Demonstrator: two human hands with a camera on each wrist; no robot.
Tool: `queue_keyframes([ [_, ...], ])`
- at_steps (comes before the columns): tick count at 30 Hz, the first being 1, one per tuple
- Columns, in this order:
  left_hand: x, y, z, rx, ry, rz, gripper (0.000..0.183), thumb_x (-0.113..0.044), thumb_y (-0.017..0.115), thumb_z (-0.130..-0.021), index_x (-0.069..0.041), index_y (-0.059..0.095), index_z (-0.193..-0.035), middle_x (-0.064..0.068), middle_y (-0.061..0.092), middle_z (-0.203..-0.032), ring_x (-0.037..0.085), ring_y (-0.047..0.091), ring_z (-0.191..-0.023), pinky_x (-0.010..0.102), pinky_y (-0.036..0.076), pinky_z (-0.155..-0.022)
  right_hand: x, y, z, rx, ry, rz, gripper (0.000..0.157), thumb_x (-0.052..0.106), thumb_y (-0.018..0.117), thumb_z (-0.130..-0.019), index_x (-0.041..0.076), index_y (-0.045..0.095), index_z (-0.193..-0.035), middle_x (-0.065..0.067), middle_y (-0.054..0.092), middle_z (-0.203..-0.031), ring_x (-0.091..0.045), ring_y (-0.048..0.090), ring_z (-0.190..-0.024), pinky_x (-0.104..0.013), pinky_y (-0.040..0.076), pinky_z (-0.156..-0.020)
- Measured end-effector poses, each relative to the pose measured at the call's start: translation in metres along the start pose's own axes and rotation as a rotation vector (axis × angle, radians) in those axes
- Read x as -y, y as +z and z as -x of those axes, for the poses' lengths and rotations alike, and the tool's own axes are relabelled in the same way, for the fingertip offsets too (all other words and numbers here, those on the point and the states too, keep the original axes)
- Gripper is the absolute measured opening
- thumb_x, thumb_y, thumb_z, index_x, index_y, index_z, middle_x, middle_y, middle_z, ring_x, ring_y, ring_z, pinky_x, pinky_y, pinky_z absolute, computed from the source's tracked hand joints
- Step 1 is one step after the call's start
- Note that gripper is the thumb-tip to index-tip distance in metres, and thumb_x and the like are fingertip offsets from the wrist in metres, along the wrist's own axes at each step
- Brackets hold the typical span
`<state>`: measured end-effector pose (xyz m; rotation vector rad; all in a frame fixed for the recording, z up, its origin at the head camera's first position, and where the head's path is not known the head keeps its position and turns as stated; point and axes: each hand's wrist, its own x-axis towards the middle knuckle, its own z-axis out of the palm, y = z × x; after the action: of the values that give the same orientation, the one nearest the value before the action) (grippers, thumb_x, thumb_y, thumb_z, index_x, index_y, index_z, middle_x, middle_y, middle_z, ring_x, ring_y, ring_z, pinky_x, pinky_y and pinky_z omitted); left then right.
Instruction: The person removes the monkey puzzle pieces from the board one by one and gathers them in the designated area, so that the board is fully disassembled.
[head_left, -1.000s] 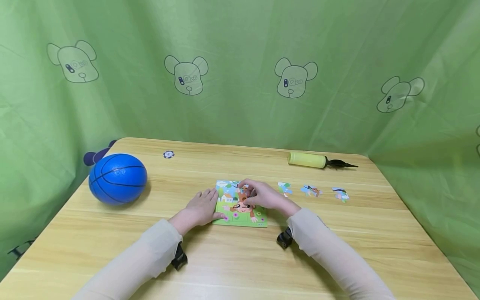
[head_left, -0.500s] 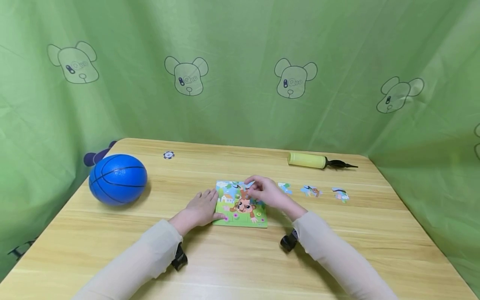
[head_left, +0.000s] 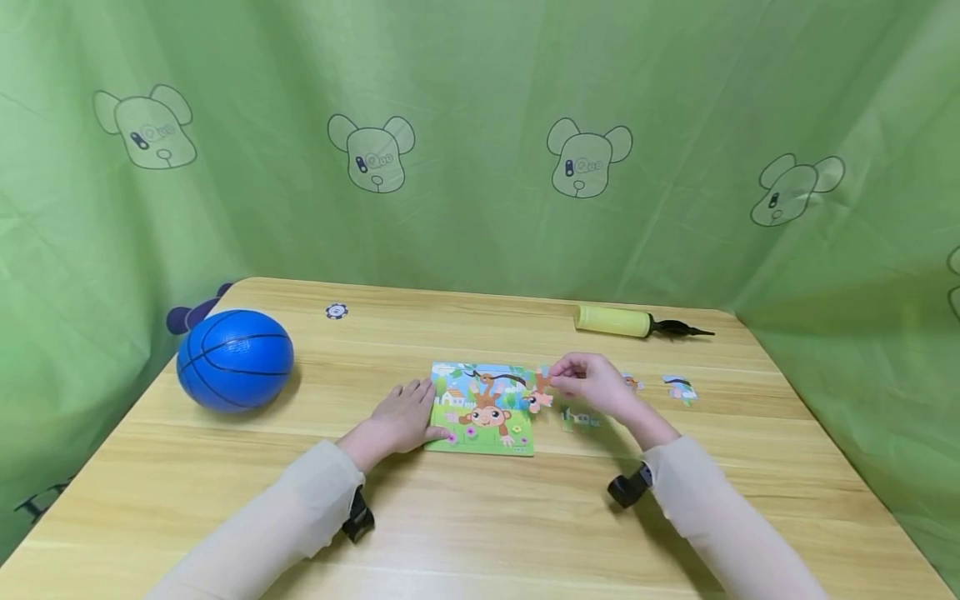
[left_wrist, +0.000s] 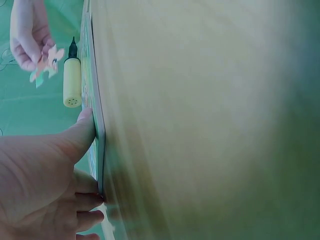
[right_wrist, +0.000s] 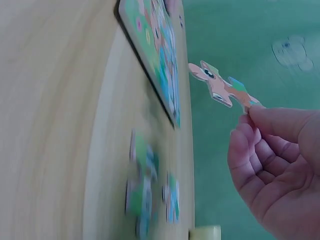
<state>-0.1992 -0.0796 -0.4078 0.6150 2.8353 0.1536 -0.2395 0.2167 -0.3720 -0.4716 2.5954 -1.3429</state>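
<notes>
A puzzle board (head_left: pixel 480 437) with a monkey picture lies flat on the table. My left hand (head_left: pixel 401 417) rests at its left edge, thumb on the front corner and fingers stretched along the side; the left wrist view shows this thumb (left_wrist: pixel 82 131) on the rim. Just right of the board, my right hand (head_left: pixel 596 385) pinches a puzzle piece (right_wrist: pixel 220 85) bearing part of a monkey's face, between thumb and fingertips. That piece is held up off the table. Below the right hand lies a loose puzzle piece (head_left: pixel 581 418).
More loose puzzle pieces (head_left: pixel 679 388) lie right of the board, one partly hidden by the right hand. A yellow hand pump (head_left: pixel 613 321) lies at the back right. A blue basketball (head_left: pixel 236 361) sits at the left, and a poker chip (head_left: pixel 337 311) at the back.
My right hand has lifted the monkey-face piece off the board and moved right with it, uncovering the printed board and a loose piece beneath the forearm's earlier place. The left hand has stayed put.
</notes>
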Motion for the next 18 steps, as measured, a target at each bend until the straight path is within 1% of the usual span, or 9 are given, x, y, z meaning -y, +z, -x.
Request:
queue_keyframes([
  [2, 0.0, 0.0, 0.0, 0.0, -0.001, 0.003, 0.083, -0.055, 0.046, -0.089, 0.004, 0.024, -0.143, 0.018, 0.02, -0.149, 0.032, 0.019, -0.135, 0.045, 0.016, -0.109, -0.005, -0.009, 0.006, -0.017, 0.008, 0.001, 0.016, 0.007, 0.06, -0.089, -0.007, 0.06, -0.097, -0.018, 0.06, -0.082, -0.034, 0.057, -0.075, -0.037, 0.053, -0.065],
  [5, 0.0, 0.0, 0.0, 0.002, -0.002, 0.006, 0.083, -0.055, 0.046, -0.089, 0.005, 0.025, -0.143, 0.018, 0.02, -0.149, 0.032, 0.019, -0.135, 0.045, 0.016, -0.109, -0.013, -0.024, 0.014, -0.04, 0.027, -0.018, 0.02, 0.009, 0.06, -0.089, -0.009, 0.059, -0.099, -0.018, 0.06, -0.084, -0.029, 0.058, -0.074, -0.037, 0.053, -0.068],
  [8, 0.0, 0.0, 0.0, 0.005, -0.003, 0.003, 0.083, -0.055, 0.046, -0.089, 0.005, 0.024, -0.143, 0.018, 0.02, -0.149, 0.032, 0.018, -0.135, 0.045, 0.016, -0.109, -0.02, -0.038, 0.024, -0.064, 0.05, -0.018, 0.024, 0.012, 0.06, -0.09, -0.01, 0.059, -0.1, -0.015, 0.061, -0.084, -0.023, 0.058, -0.073, -0.035, 0.053, -0.068],
  [11, 0.0, 0.0, -0.001, 0.008, -0.004, -0.002, 0.083, -0.055, 0.045, -0.089, 0.004, 0.024, -0.143, 0.018, 0.019, -0.149, 0.032, 0.018, -0.135, 0.045, 0.016, -0.109, -0.029, -0.051, 0.032, -0.079, 0.079, 0.005, 0.027, 0.015, 0.059, -0.091, -0.01, 0.058, -0.1, -0.013, 0.06, -0.083, -0.021, 0.057, -0.072, -0.034, 0.052, -0.067],
  [13, 0.0, 0.0, -0.002, 0.009, -0.005, -0.003, 0.083, -0.055, 0.045, -0.089, 0.004, 0.024, -0.143, 0.018, 0.019, -0.149, 0.032, 0.018, -0.135, 0.045, 0.016, -0.109, -0.038, -0.058, 0.037, -0.075, 0.103, 0.022, 0.027, 0.016, 0.058, -0.092, -0.01, 0.057, -0.099, -0.012, 0.059, -0.08, -0.022, 0.055, -0.071, -0.035, 0.052, -0.067],
  [18, 0.0, 0.0, -0.002, 0.008, -0.002, -0.01, 0.082, -0.055, 0.045, -0.089, 0.004, 0.024, -0.143, 0.018, 0.02, -0.149, 0.032, 0.019, -0.135, 0.045, 0.016, -0.109, -0.063, -0.074, 0.047, -0.025, 0.171, 0.02, 0.027, 0.016, 0.054, -0.094, -0.011, 0.056, -0.097, -0.012, 0.055, -0.075, -0.022, 0.052, -0.071, -0.035, 0.051, -0.068],
])
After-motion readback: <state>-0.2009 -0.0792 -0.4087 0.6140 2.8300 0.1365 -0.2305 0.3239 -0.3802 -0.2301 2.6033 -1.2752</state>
